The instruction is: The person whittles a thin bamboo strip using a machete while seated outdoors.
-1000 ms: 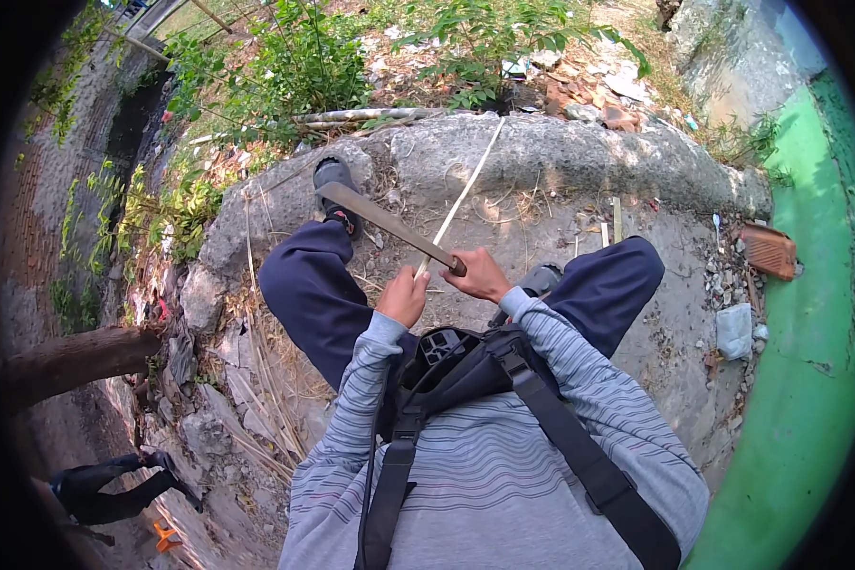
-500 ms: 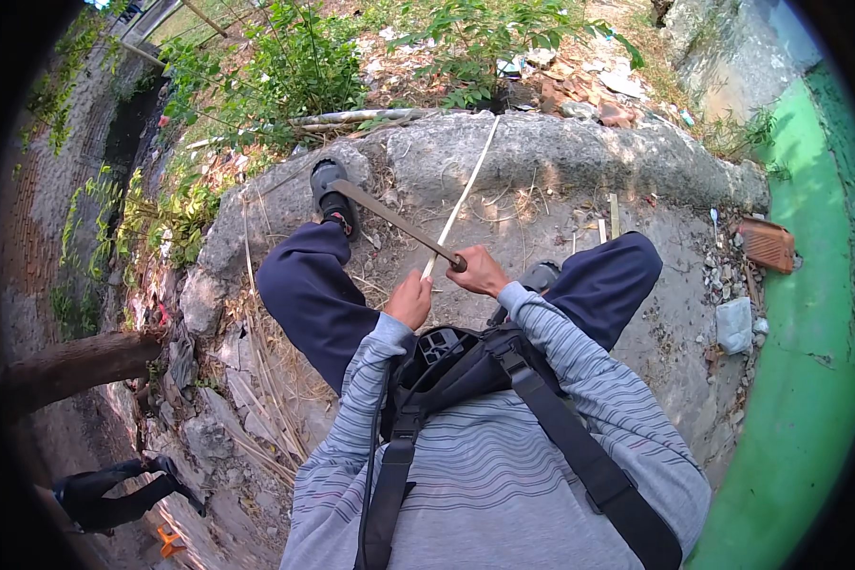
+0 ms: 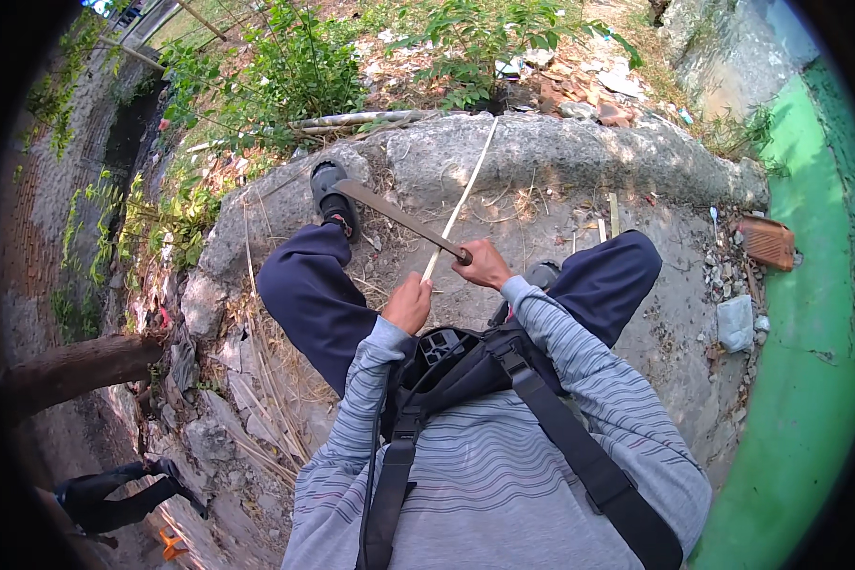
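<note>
Pale, straw-coloured material made up the long strip (image 3: pixel 470 185), which ran outward from our left hand (image 3: pixel 408 303) until its far end overlay the rough stone ledge (image 3: pixel 541 152) in view; whether that end touched stone, we could not tell. Our left hand was closed around the strip's near end. Our right hand (image 3: pixel 486 264) was closed around the handle of the long knife (image 3: pixel 394 215), whose blade slanted out to the left and crossed the strip just beyond our left fingers. We could not confirm which way the cutting edge faced. We judged the step in hand to be working the blade along the strip. For good work, we needed a firm left grip, fingertips kept behind the blade, a shallow and constant blade angle, and light, even pressure directed away from the body. Too steep an angle would, in our judgement, have dug in or snapped the strip. The blade tip appeared in line with our left shoe (image 3: pixel 331 179), so we considered foot clearance a necessary check.
</note>
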`<move>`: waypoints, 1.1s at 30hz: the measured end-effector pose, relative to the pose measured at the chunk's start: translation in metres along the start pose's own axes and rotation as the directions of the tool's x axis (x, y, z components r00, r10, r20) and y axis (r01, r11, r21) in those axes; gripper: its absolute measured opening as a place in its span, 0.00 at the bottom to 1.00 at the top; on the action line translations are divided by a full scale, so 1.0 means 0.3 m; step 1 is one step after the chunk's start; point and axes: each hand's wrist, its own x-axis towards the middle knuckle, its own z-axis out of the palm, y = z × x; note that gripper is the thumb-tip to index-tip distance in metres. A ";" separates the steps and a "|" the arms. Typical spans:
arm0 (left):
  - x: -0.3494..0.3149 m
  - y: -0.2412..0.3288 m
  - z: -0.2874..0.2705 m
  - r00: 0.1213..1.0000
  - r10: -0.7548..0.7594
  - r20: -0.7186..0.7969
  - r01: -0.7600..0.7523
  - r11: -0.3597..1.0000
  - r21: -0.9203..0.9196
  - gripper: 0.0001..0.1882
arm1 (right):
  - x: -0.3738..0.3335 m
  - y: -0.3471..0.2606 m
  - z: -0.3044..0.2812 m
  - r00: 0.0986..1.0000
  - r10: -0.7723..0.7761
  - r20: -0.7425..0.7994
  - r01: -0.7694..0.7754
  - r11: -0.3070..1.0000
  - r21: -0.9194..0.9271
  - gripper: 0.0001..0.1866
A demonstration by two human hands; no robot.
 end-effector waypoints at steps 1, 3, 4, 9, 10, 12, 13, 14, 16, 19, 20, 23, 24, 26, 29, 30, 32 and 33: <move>-0.002 0.018 -0.010 1.000 0.003 0.003 -0.003 1.000 -0.001 0.15 | 0.010 0.018 -0.007 0.999 0.042 -0.024 -0.042 0.999 -0.035 0.14; -0.014 0.048 -0.038 0.997 -0.041 0.064 0.043 0.999 -0.028 0.15 | 0.044 0.054 -0.027 0.989 0.141 -0.047 -0.145 0.986 -0.077 0.15; -0.016 0.044 -0.034 0.997 -0.040 0.063 0.042 0.999 -0.027 0.15 | 0.045 0.066 -0.022 0.989 0.140 -0.048 -0.144 0.987 -0.077 0.15; -0.008 0.039 -0.036 1.000 -0.007 0.025 0.007 1.000 -0.001 0.14 | 0.009 0.052 0.009 0.994 0.104 -0.038 -0.104 0.995 -0.007 0.17; -0.008 0.032 -0.043 1.000 -0.008 0.021 0.007 1.000 0.002 0.14 | 0.007 0.029 0.010 0.998 0.062 0.010 -0.062 0.997 0.039 0.16; -0.016 0.023 -0.049 0.998 -0.012 0.055 0.015 0.999 -0.046 0.14 | 0.010 0.026 -0.004 0.997 0.073 0.036 -0.073 0.997 0.012 0.16; -0.015 0.030 -0.051 0.998 -0.009 0.060 0.012 0.999 -0.046 0.14 | 0.031 0.057 -0.003 0.997 0.083 0.007 -0.083 0.997 -0.006 0.16; -0.013 0.037 -0.053 0.998 -0.023 0.056 0.026 0.999 -0.045 0.14 | 0.051 0.088 -0.004 0.995 0.093 -0.023 -0.094 0.995 -0.023 0.16; -0.003 0.034 -0.057 0.998 -0.028 0.053 0.031 0.998 -0.046 0.14 | 0.071 0.112 -0.003 0.991 0.134 -0.029 -0.133 0.991 0.031 0.16; 0.001 0.019 -0.073 0.998 -0.052 0.030 0.053 0.998 -0.035 0.15 | 0.078 0.075 0.023 0.987 0.115 -0.113 -0.116 0.993 0.001 0.16; 0.009 0.020 -0.068 0.998 -0.053 0.028 0.054 0.998 -0.036 0.15 | 0.075 0.063 0.009 0.987 0.114 -0.112 -0.115 0.993 0.000 0.16; 0.002 0.012 -0.064 1.000 -0.007 -0.023 0.007 1.000 0.000 0.15 | 0.045 0.020 0.003 0.996 0.074 -0.051 -0.076 0.996 -0.043 0.15; 0.001 0.013 -0.063 1.000 -0.012 -0.009 0.012 1.000 -0.002 0.15 | 0.033 0.018 0.004 0.998 0.045 -0.031 -0.047 0.997 -0.056 0.15; -0.006 0.010 -0.065 1.000 -0.020 0.004 0.020 1.000 -0.005 0.15 | 0.042 0.021 -0.004 1.000 0.016 -0.007 -0.017 0.997 -0.069 0.15; -0.009 0.016 -0.061 1.000 0.000 0.029 0.002 0.998 -0.056 0.14 | 0.090 0.109 -0.025 0.981 0.162 -0.109 -0.165 0.986 -0.026 0.15; -0.004 0.012 -0.058 0.999 -0.018 0.029 0.019 0.999 -0.033 0.14 | 0.095 0.100 -0.021 0.981 0.158 -0.109 -0.162 0.986 -0.027 0.15; 0.010 0.006 -0.053 0.999 -0.033 0.026 0.033 0.999 -0.011 0.14 | 0.088 0.079 -0.005 0.977 0.177 -0.116 -0.187 0.979 -0.084 0.14; 0.012 -0.006 -0.047 1.000 -0.010 -0.001 0.010 1.000 0.004 0.14 | 0.069 0.062 0.005 0.979 0.174 -0.110 -0.183 0.979 -0.084 0.14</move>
